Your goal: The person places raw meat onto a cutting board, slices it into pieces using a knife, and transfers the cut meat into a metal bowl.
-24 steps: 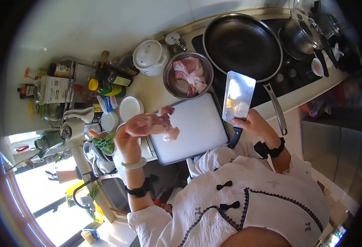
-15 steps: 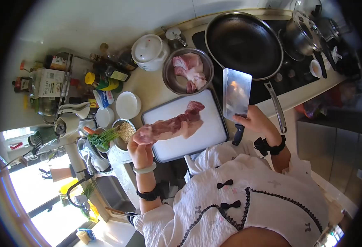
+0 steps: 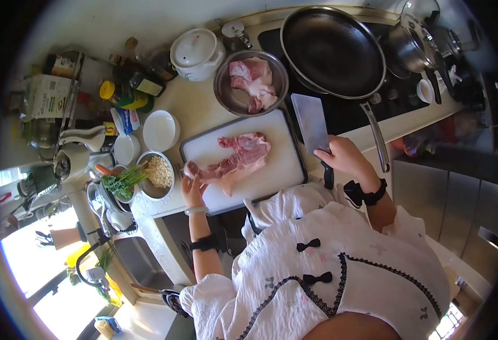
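Observation:
A long strip of raw meat (image 3: 243,158) lies on the white cutting board (image 3: 285,175), its far part bent back on itself. My left hand (image 3: 193,192) has its fingers closed around the strip's near left end, at the board's left edge. In my right hand (image 3: 348,156) is a cleaver (image 3: 311,122), gripped by its black handle. The blade is up beside the board's right edge, apart from the meat. More raw meat (image 3: 251,79) sits in a steel bowl (image 3: 219,101) just behind the board.
A frying pan (image 3: 334,51) rests on the black stove (image 3: 396,107), its handle toward me. Left of the board are a bowl of pale chopped bits (image 3: 159,173), green vegetables (image 3: 118,184) and a white bowl (image 3: 161,130). A white lidded pot (image 3: 198,54) and bottles (image 3: 125,96) stand behind.
The meat strip, raised and stretched out before, has come down onto the board, and its far part has folded. My left hand has lowered with it. The cleaver has tilted slightly in my right hand.

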Available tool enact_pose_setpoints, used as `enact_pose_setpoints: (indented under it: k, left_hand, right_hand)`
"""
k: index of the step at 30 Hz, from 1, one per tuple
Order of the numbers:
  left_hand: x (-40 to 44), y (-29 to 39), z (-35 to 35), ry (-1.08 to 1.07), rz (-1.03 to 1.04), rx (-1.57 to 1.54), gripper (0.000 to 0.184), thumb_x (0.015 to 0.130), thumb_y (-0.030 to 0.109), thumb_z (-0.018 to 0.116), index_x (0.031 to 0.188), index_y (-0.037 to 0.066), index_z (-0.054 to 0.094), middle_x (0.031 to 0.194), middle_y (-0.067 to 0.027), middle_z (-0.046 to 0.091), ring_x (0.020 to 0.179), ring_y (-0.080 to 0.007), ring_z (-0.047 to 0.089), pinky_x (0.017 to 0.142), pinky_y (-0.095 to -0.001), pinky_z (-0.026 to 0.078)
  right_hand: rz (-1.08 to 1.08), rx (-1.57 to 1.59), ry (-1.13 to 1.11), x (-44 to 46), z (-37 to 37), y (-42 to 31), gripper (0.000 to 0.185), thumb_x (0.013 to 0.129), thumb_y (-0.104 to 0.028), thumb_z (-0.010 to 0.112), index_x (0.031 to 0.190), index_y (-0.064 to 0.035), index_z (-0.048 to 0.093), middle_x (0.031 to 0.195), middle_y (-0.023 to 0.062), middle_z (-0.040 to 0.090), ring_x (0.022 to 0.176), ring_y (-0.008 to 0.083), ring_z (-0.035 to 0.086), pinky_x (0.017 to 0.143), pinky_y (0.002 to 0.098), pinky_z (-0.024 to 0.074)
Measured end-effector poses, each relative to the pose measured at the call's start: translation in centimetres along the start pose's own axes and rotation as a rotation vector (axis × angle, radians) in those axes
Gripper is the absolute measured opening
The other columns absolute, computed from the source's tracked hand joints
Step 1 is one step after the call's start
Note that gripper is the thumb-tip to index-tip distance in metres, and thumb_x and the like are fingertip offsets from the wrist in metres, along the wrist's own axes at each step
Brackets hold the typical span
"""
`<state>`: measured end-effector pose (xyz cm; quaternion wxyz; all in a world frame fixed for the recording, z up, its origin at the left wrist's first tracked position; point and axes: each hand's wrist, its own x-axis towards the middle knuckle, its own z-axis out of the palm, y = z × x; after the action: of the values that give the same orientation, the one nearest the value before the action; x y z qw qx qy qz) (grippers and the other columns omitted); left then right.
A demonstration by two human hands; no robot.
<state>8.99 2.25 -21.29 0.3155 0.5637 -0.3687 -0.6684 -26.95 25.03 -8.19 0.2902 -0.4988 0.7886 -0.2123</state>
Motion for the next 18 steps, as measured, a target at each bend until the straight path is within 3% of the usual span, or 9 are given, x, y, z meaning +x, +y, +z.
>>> enact_pose_setpoints:
  k: [3,5,7,9,10,12,13,15,18]
  left_hand:
    - [1.5,-0.4,-0.8,0.008,-0.054,0.056,0.025,0.086,0.01,0.057,0.108,0.005,0.048,0.089,-0.0084,0.061,0.077,-0.0183,0.064,0.061,-0.0309,0.057]
    - [1.5,0.0,-0.7,-0.104,-0.127,0.034,0.026,0.086,0.007,0.056,0.11,0.005,0.046,0.086,-0.009,0.061,0.071,-0.0185,0.064,0.056,-0.0312,0.057]
    - [0.8,0.4,-0.3,-0.135,-0.163,0.044,0.019,0.086,0.008,0.054,0.104,0.003,0.05,0.094,-0.0143,0.06,0.067,-0.0207,0.064,0.055,-0.0323,0.057]
    - [0.1,0.8,0.2,0.016,0.001,0.612,0.032,0.081,0.011,0.061,0.11,0.002,0.049,0.107,-0.0186,0.056,0.078,-0.0272,0.064,0.065,-0.0382,0.055]
    - [0.0,1.0,0.3,0.013,0.0,0.614,0.032,0.081,0.011,0.061,0.11,0.002,0.049,0.107,-0.0186,0.056,0.078,-0.0272,0.064,0.065,-0.0382,0.055]
    - [-0.1,1.2,0.5,0.093,0.861,1.243,0.05,0.072,0.011,0.066,0.118,0.004,0.047,0.113,-0.0233,0.049,0.099,-0.036,0.055,0.083,-0.0443,0.047]
    - [-0.7,2.3,1.7,0.089,0.859,1.242,0.05,0.072,0.011,0.066,0.118,0.004,0.047,0.113,-0.0233,0.049,0.099,-0.036,0.055,0.083,-0.0443,0.047]
    - [-1.6,4.0,5.0,-0.105,0.885,1.263,0.05,0.069,0.012,0.067,0.116,0.007,0.051,0.115,-0.0191,0.051,0.114,-0.0374,0.043,0.093,-0.0452,0.037]
    - [-1.0,4.0,10.4,-0.333,0.975,1.246,0.043,0.069,0.012,0.064,0.111,0.008,0.056,0.115,-0.0132,0.054,0.115,-0.0323,0.045,0.096,-0.0435,0.035]
  right_hand:
    - [0.028,-0.094,-0.011,0.5,1.2,-0.4,0.026,0.08,-0.024,0.061,0.084,0.001,0.056,0.073,0.0204,0.059,0.069,0.0377,0.058,0.061,0.0417,0.0457]
    - [0.017,-0.147,-0.023,0.8,2.3,-0.2,0.024,0.08,-0.025,0.059,0.086,-0.0025,0.058,0.081,0.0156,0.06,0.071,0.0359,0.059,0.064,0.0424,0.0479]
    - [0.005,-0.146,-0.014,1.0,3.6,0.1,0.023,0.08,-0.025,0.059,0.088,-0.0035,0.058,0.083,0.0148,0.06,0.071,0.0353,0.06,0.064,0.0424,0.0483]
    - [-0.012,-0.144,0.001,1.4,4.8,0.2,0.022,0.08,-0.024,0.058,0.09,-0.0045,0.058,0.085,0.014,0.06,0.072,0.0347,0.06,0.064,0.0424,0.0488]
    - [-0.009,-0.153,0.011,1.4,5.3,0.1,0.022,0.08,-0.024,0.058,0.092,-0.0054,0.058,0.086,0.0134,0.061,0.071,0.0343,0.06,0.064,0.0425,0.0491]
    - [-0.016,-0.199,0.027,1.6,6.3,0.2,0.022,0.081,-0.024,0.056,0.095,-0.0067,0.058,0.085,0.013,0.061,0.07,0.0333,0.061,0.061,0.0427,0.0497]
    - [-0.013,-0.2,0.025,1.7,6.6,0.1,0.022,0.081,-0.024,0.056,0.095,-0.0067,0.058,0.085,0.013,0.061,0.07,0.0333,0.061,0.061,0.0427,0.0497]
    - [-0.027,-0.206,0.022,2.1,7.1,-0.4,0.022,0.08,-0.025,0.057,0.094,-0.0069,0.058,0.081,0.0132,0.062,0.068,0.0335,0.061,0.059,0.0432,0.0495]
    - [-0.023,-0.276,-0.011,2.6,7.9,-0.8,0.021,0.08,-0.024,0.056,0.091,-0.007,0.057,0.077,0.0131,0.063,0.066,0.0333,0.062,0.057,0.0438,0.0491]
